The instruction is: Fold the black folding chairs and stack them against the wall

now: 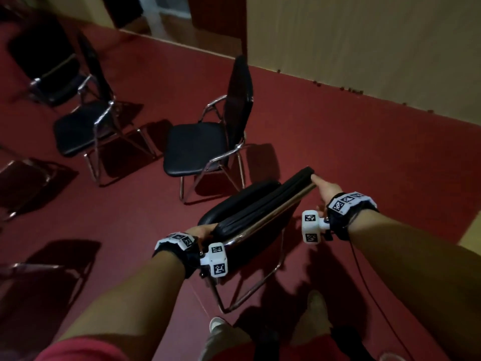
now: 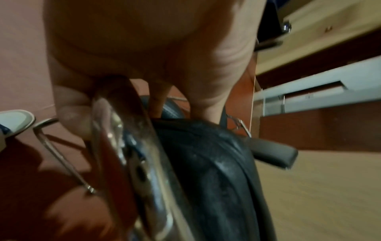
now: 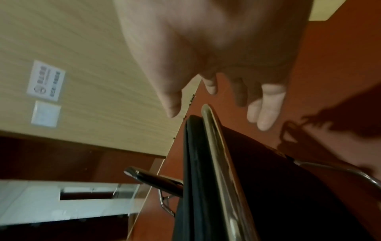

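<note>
**Folded chair held at both ends, three chairs unfolded on the floor**

I see one folded chair point(image 1: 250, 212) in front of me at the centre of the head view, its black seat closed flat against the black backrest, its chrome legs reaching down toward the red floor point(image 1: 364, 157).

Left hand point(image 1: 205, 230): at the near, 7 o'clock end of the chair. The left wrist view shows its fingers point(image 2: 72, 114) curled round the chrome frame tube point(image 2: 123, 146), with the thumb lying over the black padding. I record this hand as grasping the chair.

Right hand point(image 1: 326, 190): at the far, 2 o'clock end of the chair. From the head view one finger reaches to the padded corner. The right wrist view shows the fingers point(image 3: 266, 110) straight and spread just above the frame edge, released, curled round nothing. I cannot tell whether they touch it.

Other chairs: an unfolded chair point(image 1: 205, 142) stands at 12 o'clock, a second chair point(image 1: 83, 126) at 10 o'clock, and a third chair point(image 1: 52, 66) beyond it toward 11 o'clock.

The wood-panelled wall point(image 1: 377, 35) runs across at 1 o'clock, well apart from the held chair.

My shoe point(image 1: 217, 324) shows at 6 o'clock, near the chair legs.
</note>
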`<state>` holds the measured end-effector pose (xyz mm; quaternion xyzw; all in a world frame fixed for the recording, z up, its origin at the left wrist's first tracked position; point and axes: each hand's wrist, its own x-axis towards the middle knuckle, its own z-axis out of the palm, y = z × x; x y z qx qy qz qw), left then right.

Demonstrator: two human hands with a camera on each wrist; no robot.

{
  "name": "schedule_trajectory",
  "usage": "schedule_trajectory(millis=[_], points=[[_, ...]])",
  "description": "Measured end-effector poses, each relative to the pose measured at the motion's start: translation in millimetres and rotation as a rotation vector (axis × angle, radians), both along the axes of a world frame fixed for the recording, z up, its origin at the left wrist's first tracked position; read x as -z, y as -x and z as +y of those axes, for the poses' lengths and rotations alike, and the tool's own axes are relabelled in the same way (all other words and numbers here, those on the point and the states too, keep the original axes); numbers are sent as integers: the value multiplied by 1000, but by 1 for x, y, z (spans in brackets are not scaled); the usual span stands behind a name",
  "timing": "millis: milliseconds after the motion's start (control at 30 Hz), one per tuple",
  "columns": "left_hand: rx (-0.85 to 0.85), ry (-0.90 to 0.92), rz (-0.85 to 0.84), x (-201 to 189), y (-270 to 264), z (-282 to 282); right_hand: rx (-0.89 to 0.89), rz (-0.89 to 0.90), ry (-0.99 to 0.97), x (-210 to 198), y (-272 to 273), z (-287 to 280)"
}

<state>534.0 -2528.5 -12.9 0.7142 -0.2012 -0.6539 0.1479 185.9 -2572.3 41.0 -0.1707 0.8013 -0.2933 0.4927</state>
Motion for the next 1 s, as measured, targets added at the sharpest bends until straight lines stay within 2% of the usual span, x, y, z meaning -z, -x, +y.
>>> schedule_trajectory(millis=[100,167,267,300,433,500,600,700,833,900,1000], points=[[-112,-82,38,8,-7,6,-168,111,-15,12,12,-49],[-211,-85,20,0,0,14,-297,121,-68,42,31,-92],[-344,-112,-16,-25,29,33,-514,46,-189,107,58,-148],[-404,-131,-39,-28,37,41,-592,8,-209,106,55,-156],[-581,-99,-37,-37,71,76,-918,77,-230,61,41,-140],[-645,-116,-43,-39,89,94,-1038,99,-250,58,39,-140],[-734,-129,-37,-19,103,126,-1039,124,-239,57,32,-141],[-902,-86,-65,12,111,160,-1076,124,-216,63,23,-137],[-1056,-92,-151,-30,167,187,-1170,108,-224,69,18,-119],[-1136,-106,-223,-36,195,204,-1227,116,-194,80,21,-114],[-1320,-52,-262,-36,241,229,-1312,133,-125,71,30,-90]])
